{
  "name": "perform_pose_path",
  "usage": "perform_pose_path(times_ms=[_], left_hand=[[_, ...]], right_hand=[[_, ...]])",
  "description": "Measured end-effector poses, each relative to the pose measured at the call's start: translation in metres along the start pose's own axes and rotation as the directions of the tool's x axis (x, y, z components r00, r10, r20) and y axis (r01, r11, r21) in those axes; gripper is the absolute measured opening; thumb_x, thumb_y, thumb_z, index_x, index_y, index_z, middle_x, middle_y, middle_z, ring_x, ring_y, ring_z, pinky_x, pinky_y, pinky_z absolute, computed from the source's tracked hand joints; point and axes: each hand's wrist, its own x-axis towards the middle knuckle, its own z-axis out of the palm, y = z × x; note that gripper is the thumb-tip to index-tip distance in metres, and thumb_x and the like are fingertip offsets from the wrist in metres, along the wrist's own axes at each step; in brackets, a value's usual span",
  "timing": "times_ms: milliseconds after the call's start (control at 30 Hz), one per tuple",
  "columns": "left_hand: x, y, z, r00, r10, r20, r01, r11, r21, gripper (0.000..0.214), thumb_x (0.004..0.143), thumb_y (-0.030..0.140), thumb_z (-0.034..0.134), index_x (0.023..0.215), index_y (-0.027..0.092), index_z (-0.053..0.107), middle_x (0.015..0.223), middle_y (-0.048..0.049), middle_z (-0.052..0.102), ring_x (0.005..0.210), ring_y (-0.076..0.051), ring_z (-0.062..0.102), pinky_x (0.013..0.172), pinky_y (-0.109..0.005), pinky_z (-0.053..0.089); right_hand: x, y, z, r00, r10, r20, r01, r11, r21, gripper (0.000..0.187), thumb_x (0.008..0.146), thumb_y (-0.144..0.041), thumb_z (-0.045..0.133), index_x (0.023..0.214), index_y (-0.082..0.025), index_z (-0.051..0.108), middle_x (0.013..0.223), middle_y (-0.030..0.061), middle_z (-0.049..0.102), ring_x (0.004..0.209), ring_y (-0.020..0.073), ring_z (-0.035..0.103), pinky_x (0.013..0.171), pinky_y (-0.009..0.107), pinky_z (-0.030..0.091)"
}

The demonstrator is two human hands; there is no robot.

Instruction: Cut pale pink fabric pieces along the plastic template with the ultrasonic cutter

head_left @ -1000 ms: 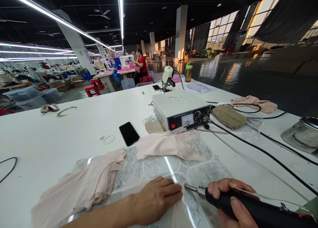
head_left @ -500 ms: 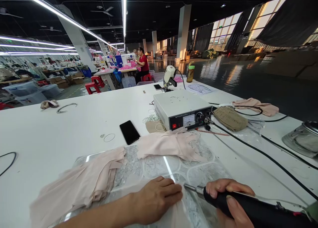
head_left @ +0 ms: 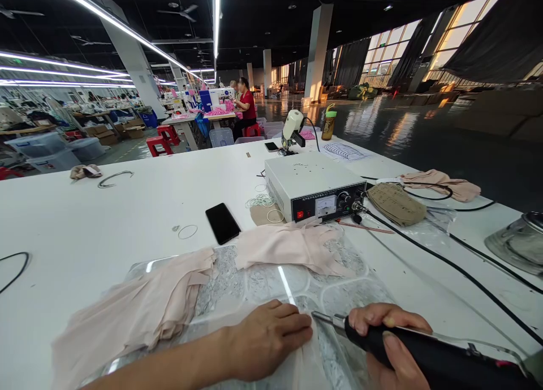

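"White tabletop [head_left: 127, 220]: where's the sheer fabric [head_left: 308, 363]?"
"Six o'clock, under the left hand [head_left: 271, 336], digits together; whether pinching, I can't tell."
"Right hand [head_left: 397, 353]?"
"Grip wrapped round a black handpiece [head_left: 445, 357], five o'clock."

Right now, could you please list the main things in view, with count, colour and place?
Table: 1, white, foreground
Tool: 1, black, lower right
Fabric piles: 3, pinkish, left, centre, right
Control box: 1, white, black front, centre
Phones: 2, black, beside and behind box
Bottle: 1, amber, green lid, behind box
Cloth stack: 1, khaki, right of box
Jar: 1, clear, right edge
Worker: 1, red top, background
Left hand: 1, bare, on pale fabric
Right hand: 1, bare, gripping tool
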Motion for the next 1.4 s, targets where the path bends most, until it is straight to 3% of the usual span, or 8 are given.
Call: perform_pose_path(times_ms=[133, 300, 533, 800, 1233, 1400], left_hand=[[0.000, 0.001, -0.001, 1.000, -0.009, 0.009, 0.009, 1.000, 0.002, 0.028, 0.099, 0.015, 0.040, 0.121, 0.011, 0.058, 0.121, -0.0104, 0.065, 0.098, -0.021, 0.061, 0.080, -0.031, 0.047], [0.000, 0.002, -0.001, 0.999, -0.039, 0.029, 0.040, 0.998, -0.049, 0.031, 0.098, 0.014, 0.040, 0.126, 0.012, 0.055, 0.124, -0.0100, 0.064, 0.103, -0.022, 0.062, 0.086, -0.032, 0.048], [0.003, 0.003, -0.001, 0.998, -0.055, -0.019, 0.053, 0.996, -0.072, 0.030, 0.099, 0.011, 0.038, 0.122, 0.013, 0.058, 0.120, -0.0102, 0.067, 0.104, -0.021, 0.063, 0.088, -0.033, 0.051], [0.006, 0.004, 0.000, 0.998, -0.041, -0.043, 0.038, 0.996, -0.080, 0.030, 0.100, 0.012, 0.038, 0.122, 0.012, 0.059, 0.121, -0.0128, 0.067, 0.104, -0.023, 0.063, 0.088, -0.036, 0.054], [0.009, 0.007, -0.002, 0.995, 0.034, -0.089, -0.035, 0.999, -0.016, 0.027, 0.102, 0.012, 0.036, 0.114, 0.009, 0.060, 0.112, -0.0138, 0.068, 0.098, -0.022, 0.062, 0.080, -0.034, 0.055], [0.011, 0.009, 0.001, 0.994, 0.009, -0.113, -0.013, 0.999, -0.033, 0.027, 0.103, 0.011, 0.036, 0.113, 0.011, 0.061, 0.107, -0.0128, 0.069, 0.096, -0.021, 0.063, 0.079, -0.034, 0.055]], right_hand=[[0.001, -0.001, 0.000, 1.000, -0.002, 0.011, 0.002, 1.000, -0.008, 0.008, 0.085, -0.024, 0.060, 0.084, -0.025, 0.052, 0.072, -0.0018, 0.054, 0.059, 0.0145, 0.057, 0.059, 0.036, 0.056], [0.001, -0.014, -0.004, 0.997, 0.047, -0.065, -0.044, 0.998, 0.050, 0.011, 0.083, -0.032, 0.062, 0.080, -0.024, 0.055, 0.069, -0.0021, 0.051, 0.053, 0.0127, 0.053, 0.054, 0.033, 0.054], [-0.013, -0.019, -0.020, 0.987, 0.158, 0.003, -0.158, 0.985, 0.075, 0.012, 0.085, -0.035, 0.058, 0.081, -0.025, 0.055, 0.069, -0.0005, 0.051, 0.054, 0.0154, 0.054, 0.053, 0.035, 0.053], [0.000, -0.016, -0.005, 0.994, 0.025, -0.108, -0.009, 0.990, 0.143, 0.009, 0.081, -0.031, 0.063, 0.080, -0.023, 0.058, 0.068, -0.0020, 0.051, 0.050, 0.0124, 0.052, 0.051, 0.032, 0.051], [0.000, 0.006, 0.002, 0.995, 0.024, -0.094, -0.008, 0.986, 0.165, 0.009, 0.084, -0.032, 0.061, 0.087, -0.025, 0.056, 0.075, -0.0019, 0.052, 0.059, 0.0131, 0.052, 0.060, 0.034, 0.050], [0.000, 0.007, 0.001, 0.996, 0.024, -0.083, -0.009, 0.985, 0.171, 0.006, 0.085, -0.029, 0.060, 0.088, -0.026, 0.056, 0.077, -0.0014, 0.051, 0.060, 0.0136, 0.053, 0.061, 0.035, 0.050]])
